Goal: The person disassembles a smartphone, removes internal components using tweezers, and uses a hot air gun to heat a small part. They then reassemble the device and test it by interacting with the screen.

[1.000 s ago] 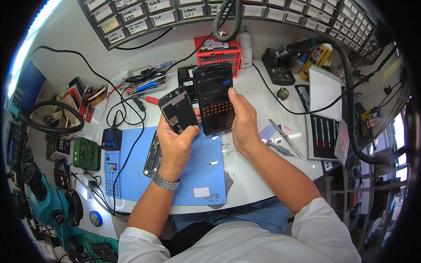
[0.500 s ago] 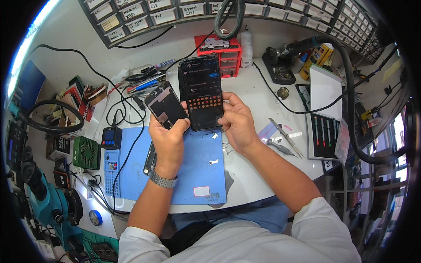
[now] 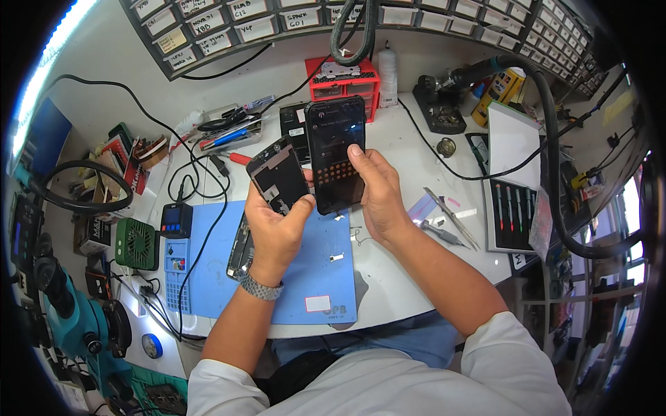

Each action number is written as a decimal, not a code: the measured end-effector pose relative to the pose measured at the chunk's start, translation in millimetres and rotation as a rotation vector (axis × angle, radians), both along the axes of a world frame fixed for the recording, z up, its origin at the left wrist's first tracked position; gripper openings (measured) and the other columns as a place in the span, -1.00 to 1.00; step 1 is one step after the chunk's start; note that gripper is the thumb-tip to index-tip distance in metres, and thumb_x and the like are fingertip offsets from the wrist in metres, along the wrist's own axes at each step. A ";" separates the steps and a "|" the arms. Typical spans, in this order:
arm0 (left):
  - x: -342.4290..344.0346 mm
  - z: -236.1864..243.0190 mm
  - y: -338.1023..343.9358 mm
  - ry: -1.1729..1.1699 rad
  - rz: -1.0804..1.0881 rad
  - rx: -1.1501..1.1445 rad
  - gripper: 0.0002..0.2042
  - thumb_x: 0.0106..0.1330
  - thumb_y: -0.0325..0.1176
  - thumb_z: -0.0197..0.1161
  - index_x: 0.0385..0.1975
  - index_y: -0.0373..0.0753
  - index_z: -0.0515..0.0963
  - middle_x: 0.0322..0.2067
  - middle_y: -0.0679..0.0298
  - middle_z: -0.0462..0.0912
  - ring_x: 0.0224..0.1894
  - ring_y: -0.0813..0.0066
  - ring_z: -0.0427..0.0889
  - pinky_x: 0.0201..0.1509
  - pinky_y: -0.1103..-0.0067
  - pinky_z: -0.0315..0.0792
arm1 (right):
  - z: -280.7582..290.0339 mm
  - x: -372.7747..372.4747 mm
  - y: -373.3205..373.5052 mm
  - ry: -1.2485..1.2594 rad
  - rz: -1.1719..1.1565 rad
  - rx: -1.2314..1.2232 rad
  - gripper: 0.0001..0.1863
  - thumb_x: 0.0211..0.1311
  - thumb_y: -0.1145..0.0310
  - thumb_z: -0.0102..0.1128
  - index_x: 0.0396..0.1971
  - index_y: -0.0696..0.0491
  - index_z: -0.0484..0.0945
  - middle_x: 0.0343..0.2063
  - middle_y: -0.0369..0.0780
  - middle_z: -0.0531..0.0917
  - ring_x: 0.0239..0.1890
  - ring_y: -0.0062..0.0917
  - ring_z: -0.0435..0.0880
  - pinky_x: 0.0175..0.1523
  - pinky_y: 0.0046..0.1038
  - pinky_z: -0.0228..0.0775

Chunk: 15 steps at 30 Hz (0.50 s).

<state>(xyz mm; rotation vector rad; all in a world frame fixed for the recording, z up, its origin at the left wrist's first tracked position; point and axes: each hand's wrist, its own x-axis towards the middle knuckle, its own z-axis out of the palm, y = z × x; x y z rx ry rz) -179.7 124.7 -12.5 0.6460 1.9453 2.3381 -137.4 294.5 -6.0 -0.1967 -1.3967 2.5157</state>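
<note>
Held above the blue mat (image 3: 305, 277), left hand (image 3: 274, 225) fingers grip an opened phone body (image 3: 279, 177); at its 3 o'clock, right hand (image 3: 374, 191) fingers clasp the dark screen panel (image 3: 336, 152). Seemingly comparing parts; aligning them needs care.

I am seeing a brightly, evenly lit bench. A long white strip light (image 3: 43, 69) is blowing out along the upper left rim. The white worktop (image 3: 416, 159) is throwing back soft glare, and the glossy black phone screen (image 3: 336, 154) is catching faint reflections. Shadows are lying short and soft on the blue rectangular work mat (image 3: 305, 270). The fisheye is bending edges and vignetting the corners black; the right margin is perhaps slightly soft.
</note>
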 end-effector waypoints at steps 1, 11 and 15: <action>0.4 -0.1 0.4 -0.009 -0.003 0.006 -0.50 0.23 -0.61 0.36 0.21 -0.31 0.49 0.01 0.18 0.79 0.00 0.53 0.74 0.18 0.53 0.60 | -2.6 -1.4 0.8 -0.006 -0.015 0.002 -0.55 0.63 0.02 0.24 -0.06 0.16 0.43 -0.15 0.09 0.82 -0.16 -0.40 0.88 -0.05 -0.44 0.74; 0.2 -2.1 2.1 0.027 -0.067 0.026 -0.46 0.26 -0.69 0.33 0.27 -0.37 0.42 0.02 0.15 0.75 0.01 0.49 0.76 0.11 0.52 0.67 | -7.2 -4.1 2.2 -0.012 -0.052 -0.038 -0.53 0.64 -0.03 0.22 -0.11 0.15 0.47 -0.20 0.01 0.82 -0.22 -0.45 0.86 -0.06 -0.45 0.72; -1.8 -2.4 0.2 -0.006 -0.018 0.061 -0.53 0.25 -0.62 0.35 0.19 -0.33 0.50 0.01 0.19 0.76 0.01 0.51 0.75 0.16 0.52 0.62 | -11.1 -2.6 0.1 0.026 -0.075 0.024 -0.60 0.66 0.06 0.19 -0.01 0.17 0.49 -0.14 -0.06 0.80 -0.12 -0.50 0.83 0.06 -0.47 0.67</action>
